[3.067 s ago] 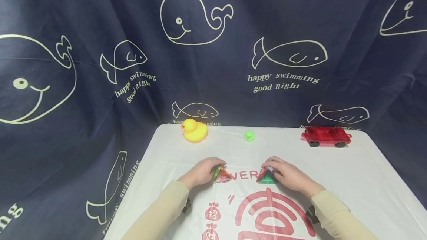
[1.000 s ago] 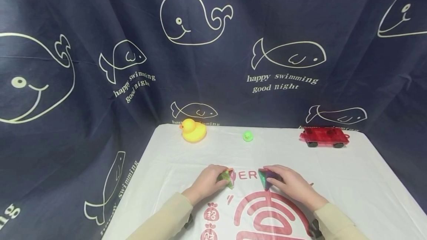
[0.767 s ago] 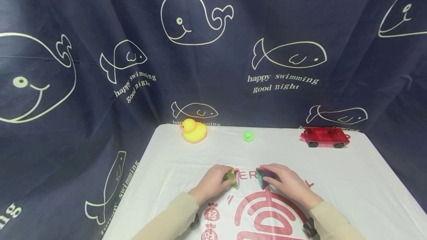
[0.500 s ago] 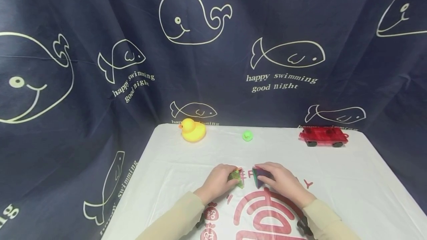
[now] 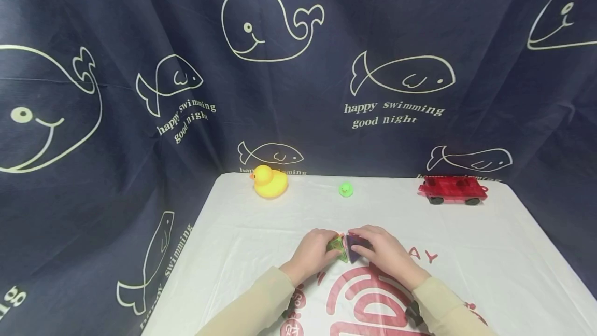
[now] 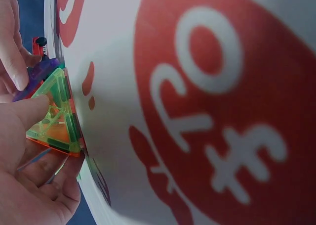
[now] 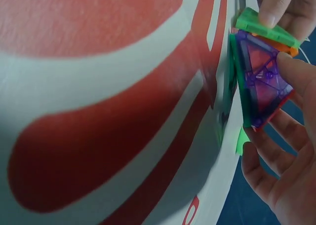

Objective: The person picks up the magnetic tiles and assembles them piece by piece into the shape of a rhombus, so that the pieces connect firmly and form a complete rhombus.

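Observation:
My left hand (image 5: 326, 247) grips a small pyramid of green and orange triangular tiles (image 5: 337, 246) on the white tablecloth (image 5: 489, 253). My right hand (image 5: 363, 242) grips a matching pyramid of purple and green tiles (image 5: 352, 247). The two pyramids meet side by side at the middle of the table. In the left wrist view the green tile (image 6: 54, 117) lies under my thumb, with the purple piece (image 6: 42, 70) just beyond. In the right wrist view the purple tile (image 7: 261, 84) is pinched by my fingers (image 7: 296, 71), and the green piece (image 7: 261, 29) touches it.
A yellow rubber duck (image 5: 269, 182) sits at the far left of the table. A small green toy (image 5: 345, 189) is at the far middle and a red tile car (image 5: 452, 191) at the far right. A dark whale-print curtain (image 5: 140, 92) hangs behind and beside.
Both hands have slid inward with their pyramids. The gap between the pieces has closed and they now touch.

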### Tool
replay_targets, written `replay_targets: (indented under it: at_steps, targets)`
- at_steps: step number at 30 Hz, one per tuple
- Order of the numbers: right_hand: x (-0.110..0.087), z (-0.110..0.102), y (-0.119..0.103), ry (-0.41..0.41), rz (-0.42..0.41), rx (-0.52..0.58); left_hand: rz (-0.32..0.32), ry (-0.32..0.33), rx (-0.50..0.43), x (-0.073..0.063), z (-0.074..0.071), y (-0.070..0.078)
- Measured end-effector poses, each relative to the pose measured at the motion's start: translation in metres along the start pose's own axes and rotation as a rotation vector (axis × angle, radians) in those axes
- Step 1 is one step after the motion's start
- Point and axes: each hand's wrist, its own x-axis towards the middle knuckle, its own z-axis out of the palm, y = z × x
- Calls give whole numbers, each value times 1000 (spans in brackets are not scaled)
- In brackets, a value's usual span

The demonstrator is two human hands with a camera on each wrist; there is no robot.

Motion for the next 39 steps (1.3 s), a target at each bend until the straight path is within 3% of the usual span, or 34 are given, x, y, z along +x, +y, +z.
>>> replay_targets:
  at_steps: [17, 32, 39]
  targets:
    - [3, 6, -5, 45, -56, -47, 29, 4, 26, 4, 3, 1]
    - [3, 6, -5, 37, -39, -49, 37, -48, 20, 5, 1, -4]
    - [0, 2, -2, 45, -39, -45, 58, -71, 12, 0, -7, -9]
